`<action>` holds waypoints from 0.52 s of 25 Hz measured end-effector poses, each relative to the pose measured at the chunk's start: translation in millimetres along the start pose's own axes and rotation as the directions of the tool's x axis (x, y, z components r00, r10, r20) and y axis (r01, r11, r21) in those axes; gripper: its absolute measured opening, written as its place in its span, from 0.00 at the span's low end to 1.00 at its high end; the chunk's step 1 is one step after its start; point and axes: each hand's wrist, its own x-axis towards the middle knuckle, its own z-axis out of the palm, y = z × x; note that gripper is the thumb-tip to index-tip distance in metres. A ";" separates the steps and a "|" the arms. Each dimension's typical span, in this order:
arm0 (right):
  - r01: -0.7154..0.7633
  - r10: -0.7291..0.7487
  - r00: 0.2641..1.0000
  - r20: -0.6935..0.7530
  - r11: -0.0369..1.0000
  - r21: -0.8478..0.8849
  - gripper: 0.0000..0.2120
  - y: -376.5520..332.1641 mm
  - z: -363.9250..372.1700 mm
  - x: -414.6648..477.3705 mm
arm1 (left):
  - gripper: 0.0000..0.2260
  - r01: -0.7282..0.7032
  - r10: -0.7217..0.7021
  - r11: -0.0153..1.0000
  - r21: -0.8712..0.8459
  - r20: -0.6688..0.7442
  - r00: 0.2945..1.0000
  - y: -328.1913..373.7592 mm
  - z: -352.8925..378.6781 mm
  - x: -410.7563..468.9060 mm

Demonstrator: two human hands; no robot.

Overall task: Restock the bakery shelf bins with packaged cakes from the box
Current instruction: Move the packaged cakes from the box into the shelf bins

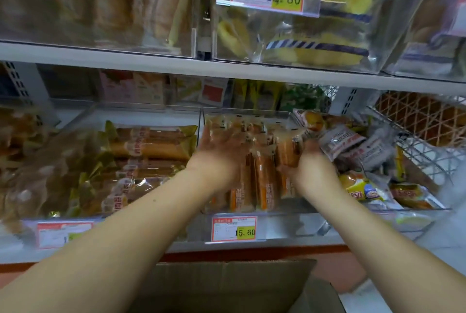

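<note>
At the middle bin, head view: both hands reach in over the front wall with a row of cakes squeezed upright between them; motion blurs the picture.
Left hand: fingers straight and released, palm pressing the row's left end, close to the bin side wall.
Right hand: seems to grip the row's right end, thumb in front, fingers hidden behind the packs.
Cakes: inside the middle bin, standing on edge above the 15.60 tag; not yet let go.
Box: open below the shelf, under the forearms; its contents are out of sight.
Loose packs: heaped in the right bin, just beside the right hand.
Risk, row: it is held only by side pressure, so easing one hand first would likely let the middle packs topple or fan out.
Risk, neighbours: pulling the right hand out could drag loose packs over the divider and mix the stock.
Risk, squeeze: soft cakes may dent if pressed harder to fit.
Risk, front wall: the forearms cross it low, so a snag could jolt the bin.
</note>
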 end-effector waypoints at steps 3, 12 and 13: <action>-0.044 0.044 0.996 0.075 0.999 -0.012 0.39 0.7 8.2 8.4 | 0.38 0.096 -0.092 0.995 -0.041 0.094 0.991 -13.2 -1.3 18.2; 0.164 -0.108 0.938 0.328 0.975 -0.149 0.53 2.2 -6.1 15.2 | 0.31 0.174 -0.169 0.981 -0.083 0.060 0.984 -24.2 2.1 35.6; 0.175 -0.125 0.940 0.318 0.976 -0.133 0.50 0.8 -3.9 15.3 | 0.28 0.187 -0.184 0.979 -0.075 0.047 0.982 -25.1 2.0 36.5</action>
